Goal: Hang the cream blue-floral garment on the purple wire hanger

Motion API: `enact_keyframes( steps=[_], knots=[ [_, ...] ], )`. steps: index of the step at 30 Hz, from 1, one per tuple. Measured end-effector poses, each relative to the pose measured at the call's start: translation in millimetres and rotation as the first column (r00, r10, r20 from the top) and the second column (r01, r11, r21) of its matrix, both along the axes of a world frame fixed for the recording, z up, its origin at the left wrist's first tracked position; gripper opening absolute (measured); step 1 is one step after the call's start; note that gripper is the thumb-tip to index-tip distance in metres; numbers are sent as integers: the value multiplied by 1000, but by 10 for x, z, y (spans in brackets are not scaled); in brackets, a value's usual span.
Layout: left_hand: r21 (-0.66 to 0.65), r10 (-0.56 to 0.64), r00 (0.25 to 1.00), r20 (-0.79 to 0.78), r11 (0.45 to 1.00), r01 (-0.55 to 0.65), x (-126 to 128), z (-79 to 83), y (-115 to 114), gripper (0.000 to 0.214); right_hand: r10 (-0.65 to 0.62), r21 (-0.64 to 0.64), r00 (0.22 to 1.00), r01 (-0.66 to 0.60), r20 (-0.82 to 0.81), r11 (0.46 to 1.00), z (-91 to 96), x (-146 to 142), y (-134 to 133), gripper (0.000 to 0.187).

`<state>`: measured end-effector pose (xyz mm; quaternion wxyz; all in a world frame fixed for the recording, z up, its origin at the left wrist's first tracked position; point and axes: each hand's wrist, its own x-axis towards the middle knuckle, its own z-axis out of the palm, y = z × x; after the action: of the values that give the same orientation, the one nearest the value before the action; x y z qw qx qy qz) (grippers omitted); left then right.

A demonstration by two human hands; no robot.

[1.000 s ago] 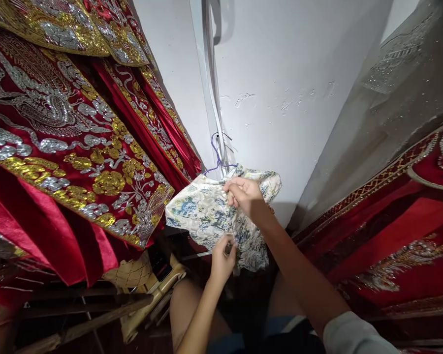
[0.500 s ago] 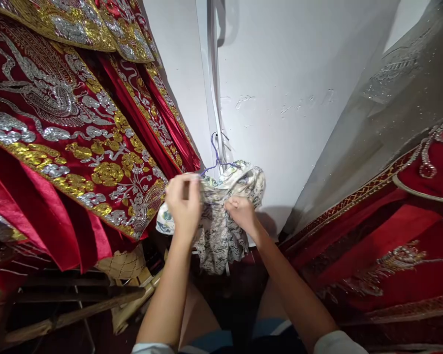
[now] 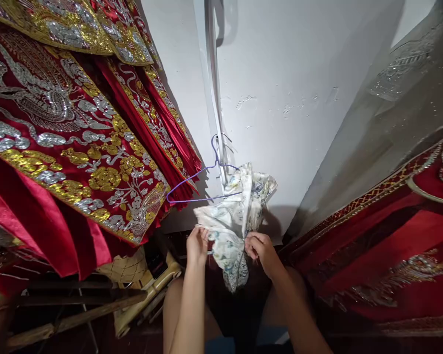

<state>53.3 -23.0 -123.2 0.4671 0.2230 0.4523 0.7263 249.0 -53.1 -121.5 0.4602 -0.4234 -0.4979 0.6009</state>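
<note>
Hanger (image 3: 217, 161) now half bare, its left side freed of the floral garment (image 3: 223, 219) both hands (image 3: 197, 246) pinch.

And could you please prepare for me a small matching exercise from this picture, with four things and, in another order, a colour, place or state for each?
Things:
1. hanger
2. garment
3. embroidered cloth
4. left hand

Descriptions:
A. red, with gold and silver decoration
B. at an edge of the pale flowered item
C. purple, one side uncovered
D. pale, with a flower pattern

Right pairs: 1-C, 2-D, 3-A, 4-B
</note>
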Motion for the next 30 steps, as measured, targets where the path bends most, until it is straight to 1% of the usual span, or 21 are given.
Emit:
enact_keyframes(
  steps=[2,3,5,7,9,10,12,14,15,16,17,18,19,21,22,23,24,25,27,28,30],
  knots=[
    [14,-51,998,31,999,50,224,-17,-21,24,49,7,995,-50,85,999,-50,124,4,27],
    [31,-77,996,42,997,76,323,13,-39,22,41,36,990,-46,131,998,-54,169,12,29],
    [92,-153,988,31,984,150,499,131,-98,24,-40,143,980,12,194,990,-22,212,33,27],
    [164,-230,969,-94,956,243,641,285,-182,27,-90,241,982,48,165,969,42,194,52,23],
    [190,-274,913,-303,921,340,732,420,-267,28,-3,275,995,-24,99,961,105,136,57,28],
    [184,-282,874,-395,908,376,754,468,-301,27,63,273,994,-85,87,958,131,101,55,30],
    [178,-266,823,-502,899,399,738,515,-343,25,162,245,979,-189,125,951,175,36,48,32],
    [210,-186,793,-581,906,367,645,503,-355,22,214,207,954,-257,209,944,220,-6,52,22],
    [225,-137,765,-629,910,348,575,481,-359,23,230,198,941,-282,247,939,247,-16,64,14],
    [228,-111,728,-677,908,350,494,452,-365,30,243,194,930,-301,274,934,279,-18,84,8],
    [208,-128,685,-718,899,386,408,420,-377,40,253,191,923,-315,291,930,315,-14,113,5],
    [158,-197,636,-746,875,457,320,385,-397,46,256,190,917,-322,305,928,356,-6,150,7],
    [81,-310,576,-756,830,552,233,348,-426,46,248,193,916,-318,314,928,402,6,196,11],
    [-93,-535,421,-733,691,717,67,274,-503,31,208,225,922,-290,327,930,507,29,306,20],
    [-175,-601,338,-724,634,753,-12,237,-547,27,173,266,927,-268,334,926,567,37,368,24],
    [-247,-633,267,-727,603,758,-90,203,-593,29,135,321,931,-250,339,913,630,39,436,25],
    [-311,-639,208,-740,600,737,-167,171,-637,33,100,382,937,-232,336,895,694,35,508,24],
    [-367,-633,162,-757,616,697,-244,144,-677,35,56,440,946,-201,320,875,755,25,588,19],
    [-470,-633,86,-770,653,594,-393,110,-743,32,-73,536,960,-87,270,840,844,-11,767,8],
    [-505,-634,67,-770,670,544,-462,103,-765,29,-139,562,958,-27,251,827,860,-33,864,16],
    [-517,-606,73,-792,730,446,-586,116,-780,26,-232,561,931,36,282,827,821,-70,1052,31]
  ],
)
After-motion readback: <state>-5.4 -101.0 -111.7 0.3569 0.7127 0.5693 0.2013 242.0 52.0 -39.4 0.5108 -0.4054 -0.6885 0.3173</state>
